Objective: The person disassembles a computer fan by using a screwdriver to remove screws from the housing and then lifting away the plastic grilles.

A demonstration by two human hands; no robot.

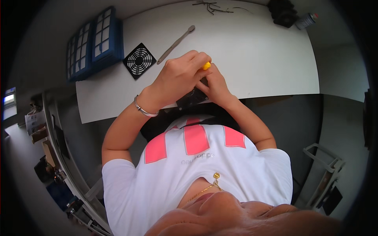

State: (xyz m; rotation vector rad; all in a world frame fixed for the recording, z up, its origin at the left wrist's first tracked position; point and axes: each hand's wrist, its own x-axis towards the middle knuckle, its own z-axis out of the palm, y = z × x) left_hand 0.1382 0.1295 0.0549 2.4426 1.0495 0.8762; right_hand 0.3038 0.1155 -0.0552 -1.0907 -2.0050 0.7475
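My left hand (177, 74), with a silver bangle at its wrist, is closed around a yellow fluted handle (206, 65). It looks like a screwdriver held upright; its lower end is hidden by my fingers. My right hand (217, 87) grips a black squarish part (191, 99) from the side, close to the table's front edge. That part resembles a small fan frame, with a hole at one corner, and my hands cover much of it. Just beyond my left hand lie a black fan guard (139, 61) and a grey toothbrush-like brush (177, 44).
Blue bins with white-gridded compartments (94, 41) stand at the table's left end. Thin black cable pieces (212, 7) lie at the far edge of the white table (271, 59). At the far right are stacked black parts (282, 12) and a spray can (306, 21).
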